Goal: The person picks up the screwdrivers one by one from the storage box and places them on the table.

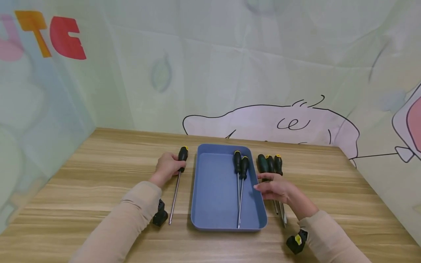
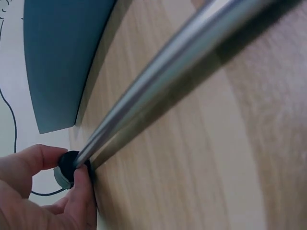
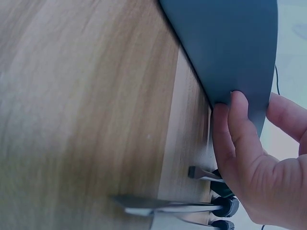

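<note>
My left hand (image 1: pixel 169 166) pinches the black handle of a long screwdriver (image 1: pixel 176 193) left of the blue tray (image 1: pixel 213 229). In the left wrist view, thumb and fingers (image 2: pixel 82 191) close around the handle, and the metal shaft (image 2: pixel 158 72) runs low over the table. At the tray's right side, my right hand (image 1: pixel 276 188) holds the wall, with one digit over the rim and other fingers (image 3: pixel 238 108) against the outer face. Two black-handled screwdrivers (image 1: pixel 237 162) lie side by side inside the tray, tips toward me.
Right of the tray lie several more screwdrivers (image 1: pixel 278 164), handles away from me and partly behind my right hand; one handle (image 1: pixel 262 163) is dark green. The wooden table (image 1: pixel 108 157) ends at a printed cloth backdrop (image 1: pixel 131 73). Black wrist devices (image 1: pixel 160 213) sit at both sleeves.
</note>
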Tool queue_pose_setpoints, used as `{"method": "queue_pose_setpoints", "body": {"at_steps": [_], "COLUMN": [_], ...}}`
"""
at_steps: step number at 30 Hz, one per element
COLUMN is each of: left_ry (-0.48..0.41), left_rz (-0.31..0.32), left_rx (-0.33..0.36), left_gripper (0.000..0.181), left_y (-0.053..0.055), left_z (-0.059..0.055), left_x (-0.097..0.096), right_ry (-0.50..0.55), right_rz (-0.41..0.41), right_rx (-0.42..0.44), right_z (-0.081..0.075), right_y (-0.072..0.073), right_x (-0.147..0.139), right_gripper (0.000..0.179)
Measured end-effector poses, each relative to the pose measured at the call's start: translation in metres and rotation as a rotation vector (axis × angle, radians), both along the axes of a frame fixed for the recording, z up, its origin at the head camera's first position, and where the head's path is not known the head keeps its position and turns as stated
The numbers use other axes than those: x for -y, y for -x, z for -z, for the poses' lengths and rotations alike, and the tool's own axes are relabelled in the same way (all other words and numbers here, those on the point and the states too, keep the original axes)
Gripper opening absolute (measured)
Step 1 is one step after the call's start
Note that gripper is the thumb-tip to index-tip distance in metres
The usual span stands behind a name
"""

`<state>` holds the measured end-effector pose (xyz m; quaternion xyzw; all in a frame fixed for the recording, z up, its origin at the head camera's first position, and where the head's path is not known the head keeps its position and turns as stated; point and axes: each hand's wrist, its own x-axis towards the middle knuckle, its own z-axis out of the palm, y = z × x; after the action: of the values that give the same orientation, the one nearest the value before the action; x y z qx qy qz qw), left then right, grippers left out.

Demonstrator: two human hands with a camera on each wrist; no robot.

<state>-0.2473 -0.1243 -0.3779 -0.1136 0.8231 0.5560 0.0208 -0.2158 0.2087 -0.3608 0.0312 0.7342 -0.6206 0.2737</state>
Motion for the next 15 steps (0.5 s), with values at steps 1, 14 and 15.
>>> {"method": "queue_pose_setpoints", "body": {"at_steps": [1,14,15], "left_ry": [0.007,-0.015,-0.016], "left_rz": [-0.001,0.024,0.026], "left_rx": [-0.001,0.021,0.021], "left_gripper": [0.026,0.03,0.03], "left_y": [0.0,-0.0002,-0.0003], "left_z": [0.0,0.0,-0.0003], "left_x": [-0.0003,0.0019,0.0022], "right_ry": [0.0,0.0,-0.001], "right_rz": [0.0,0.01,0.009], "right_rx": [0.0,0.002,0.0], "right_z": [0.0001,0.0004,0.0004], "right_y": [-0.0001,0.0,0.0], "right_x": [-0.0001,0.0003,0.0004], "right_gripper": [0.061,0.06,0.061]}}
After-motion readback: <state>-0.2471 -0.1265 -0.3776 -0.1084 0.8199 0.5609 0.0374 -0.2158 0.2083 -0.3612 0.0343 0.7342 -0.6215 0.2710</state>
